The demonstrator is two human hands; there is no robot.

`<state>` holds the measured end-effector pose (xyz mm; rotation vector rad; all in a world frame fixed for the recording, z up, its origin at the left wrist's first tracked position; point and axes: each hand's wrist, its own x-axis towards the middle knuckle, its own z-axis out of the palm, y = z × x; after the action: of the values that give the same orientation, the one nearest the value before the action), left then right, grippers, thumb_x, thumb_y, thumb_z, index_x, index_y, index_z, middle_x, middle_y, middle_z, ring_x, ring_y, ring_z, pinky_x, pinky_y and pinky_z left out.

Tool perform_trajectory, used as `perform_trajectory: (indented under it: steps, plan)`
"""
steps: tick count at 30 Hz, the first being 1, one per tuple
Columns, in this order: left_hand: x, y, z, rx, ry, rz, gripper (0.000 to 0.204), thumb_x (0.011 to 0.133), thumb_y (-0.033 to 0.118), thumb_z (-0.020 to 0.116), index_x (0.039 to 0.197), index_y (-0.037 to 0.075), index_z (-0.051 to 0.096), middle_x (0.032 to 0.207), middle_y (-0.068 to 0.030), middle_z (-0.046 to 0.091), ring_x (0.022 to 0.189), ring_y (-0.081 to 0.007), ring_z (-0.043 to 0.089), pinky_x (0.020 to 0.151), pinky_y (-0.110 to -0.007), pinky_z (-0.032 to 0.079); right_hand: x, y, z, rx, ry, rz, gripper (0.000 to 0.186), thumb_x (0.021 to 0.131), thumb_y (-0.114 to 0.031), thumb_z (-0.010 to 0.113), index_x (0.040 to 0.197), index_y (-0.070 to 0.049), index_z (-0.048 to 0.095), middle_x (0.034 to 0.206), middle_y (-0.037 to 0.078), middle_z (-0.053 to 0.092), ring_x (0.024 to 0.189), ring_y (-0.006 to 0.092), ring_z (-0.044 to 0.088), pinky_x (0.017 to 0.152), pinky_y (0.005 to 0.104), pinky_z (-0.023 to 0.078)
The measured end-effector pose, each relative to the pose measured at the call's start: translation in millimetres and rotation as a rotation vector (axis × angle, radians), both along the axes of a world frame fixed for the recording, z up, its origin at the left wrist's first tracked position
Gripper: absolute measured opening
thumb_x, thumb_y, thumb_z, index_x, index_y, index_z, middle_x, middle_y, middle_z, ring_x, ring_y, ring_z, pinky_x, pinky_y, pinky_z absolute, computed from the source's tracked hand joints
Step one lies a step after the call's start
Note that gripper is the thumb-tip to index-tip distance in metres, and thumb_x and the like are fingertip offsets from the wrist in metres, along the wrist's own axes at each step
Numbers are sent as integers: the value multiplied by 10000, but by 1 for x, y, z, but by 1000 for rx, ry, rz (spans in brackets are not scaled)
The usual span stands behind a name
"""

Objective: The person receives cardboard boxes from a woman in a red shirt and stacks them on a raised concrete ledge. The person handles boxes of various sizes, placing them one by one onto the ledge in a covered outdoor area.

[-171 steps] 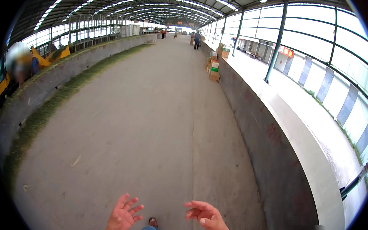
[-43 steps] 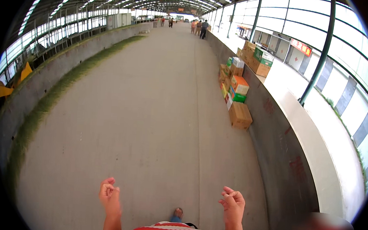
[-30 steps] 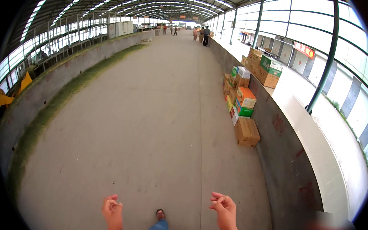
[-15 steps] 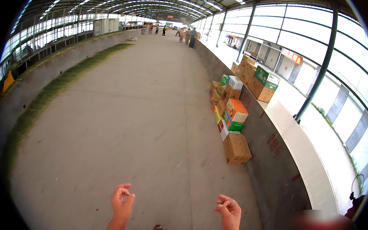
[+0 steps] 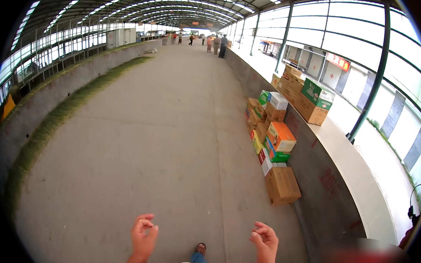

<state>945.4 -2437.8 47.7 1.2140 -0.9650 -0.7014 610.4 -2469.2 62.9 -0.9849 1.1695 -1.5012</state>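
Note:
My left hand and my right hand are raised at the lower middle of the head view, well apart above the concrete walkway. Both have loosely curled fingers, thumb and index tips apart, with nothing in them. My foot in a sandal shows below, between them. Ahead on my right, stacked cardboard boxes in brown, orange, green and white stand against the low wall, nearer my right hand than my left. More boxes sit on its ledge.
A low wall with a pale ledge runs along the right, with green posts; a curved wall edged with grass runs left. Several people are far ahead. A blurred person in red is close at the lower right.
The box stack has come nearer and lower in view as I move forward along the walkway. My hands stay raised and curled loosely; the foot showing below has shifted.

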Motion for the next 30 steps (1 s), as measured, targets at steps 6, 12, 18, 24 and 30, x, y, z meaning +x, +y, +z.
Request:
perform_trajectory:
  steps: [6,12,18,24,30]
  plan:
    - [15,-113,21,-33,-50,204,169,761,-73,581,871,49,544,1185,-119,517,1045,-177,520,858,-296,430,22,-173,18,-75,-25,248,127,829,-1,651,943,-40,613,1288,94,511,1058,129,556,804,266,507]
    - [9,-203,12,4,-13,233,161,765,-61,590,879,46,553,1174,-107,517,1041,-170,521,862,-295,430,29,-273,22,-61,2,326,126,844,-25,654,962,-48,615,1298,78,513,957,123,607,781,252,511]
    - [-1,-329,-9,85,-34,61,152,765,-31,630,890,42,586,1170,-109,529,1020,-153,536,834,-286,454,0,-350,3,-19,35,111,128,838,10,631,961,-24,619,1287,94,516,1004,120,573,762,261,512]
    - [-23,-467,-31,44,-80,-158,161,771,-46,618,895,51,586,1160,-96,536,1012,-142,532,820,-279,461,-10,-411,-5,51,-14,-75,114,830,35,615,938,2,616,1257,130,540,919,119,588,723,271,527]
    - [-27,-612,-22,19,-45,-248,162,774,1,651,914,52,587,1160,-107,556,1020,-159,544,825,-287,459,-10,-530,14,57,50,-134,132,832,24,623,959,-11,617,1264,110,531,956,111,576,731,256,516]
